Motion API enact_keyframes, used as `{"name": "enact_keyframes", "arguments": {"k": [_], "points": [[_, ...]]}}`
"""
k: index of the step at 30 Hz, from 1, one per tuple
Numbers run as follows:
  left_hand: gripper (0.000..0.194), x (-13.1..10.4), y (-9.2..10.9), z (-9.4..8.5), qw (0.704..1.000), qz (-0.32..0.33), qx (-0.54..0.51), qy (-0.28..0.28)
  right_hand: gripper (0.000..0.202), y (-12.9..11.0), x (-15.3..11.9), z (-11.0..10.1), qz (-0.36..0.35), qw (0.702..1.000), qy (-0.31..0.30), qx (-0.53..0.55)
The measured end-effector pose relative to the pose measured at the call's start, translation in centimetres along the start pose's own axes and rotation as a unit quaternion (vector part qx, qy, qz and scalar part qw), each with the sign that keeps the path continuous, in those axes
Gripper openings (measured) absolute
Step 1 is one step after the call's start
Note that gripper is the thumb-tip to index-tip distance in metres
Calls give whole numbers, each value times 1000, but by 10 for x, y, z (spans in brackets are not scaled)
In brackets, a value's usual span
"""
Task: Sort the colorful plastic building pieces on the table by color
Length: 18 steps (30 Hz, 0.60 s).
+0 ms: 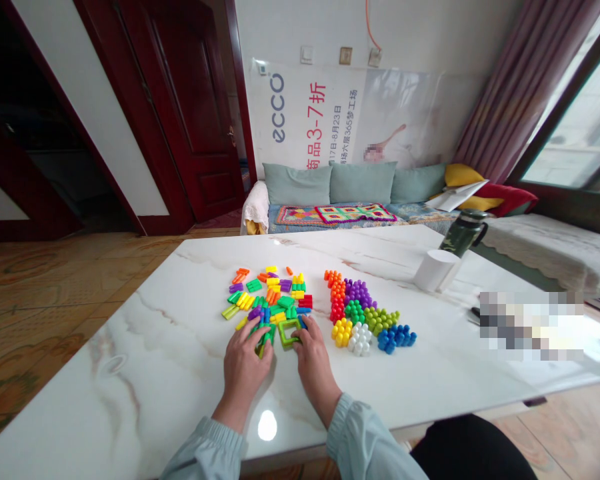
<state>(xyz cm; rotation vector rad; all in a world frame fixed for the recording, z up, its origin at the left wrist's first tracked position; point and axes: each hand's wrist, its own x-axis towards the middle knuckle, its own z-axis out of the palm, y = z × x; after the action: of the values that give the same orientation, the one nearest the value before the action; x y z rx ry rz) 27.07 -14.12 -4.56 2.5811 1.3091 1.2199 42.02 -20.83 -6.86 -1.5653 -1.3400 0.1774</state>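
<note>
Coloured blocks (286, 302) crowded a green frame (282, 335) on a marbled table (170, 347).
The right hand (311, 350) pinched the frame; left of it, the left hand (247, 350) curled at green pieces (268, 333), grip unclear. Right of the frame stood ball clusters (357, 292), a roll (433, 268), a flask (461, 233); beyond, a sofa (414, 213).

L hand (244, 352) at green pcs (267, 335), R hand (311, 350) touching lime sq frame (282, 335), wht tbl (180, 333) below.

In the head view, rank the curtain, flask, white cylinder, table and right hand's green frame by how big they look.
Table
Curtain
Flask and white cylinder: too alike to rank
Green frame
</note>
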Motion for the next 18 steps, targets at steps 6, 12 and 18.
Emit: {"name": "enact_keyframes", "arguments": {"k": [6,12,18], "points": [[30,0,2,-3,1000,6,-2,-8,25,-7,0,-3,-1,999,24,46],[36,0,4,-5,999,8,18,-30,25,-14,1,-6,-5,998,-14,57],[37,0,4,-5,999,16,23,-35,25,-7,0,2,-26,999,-44,-11]]}}
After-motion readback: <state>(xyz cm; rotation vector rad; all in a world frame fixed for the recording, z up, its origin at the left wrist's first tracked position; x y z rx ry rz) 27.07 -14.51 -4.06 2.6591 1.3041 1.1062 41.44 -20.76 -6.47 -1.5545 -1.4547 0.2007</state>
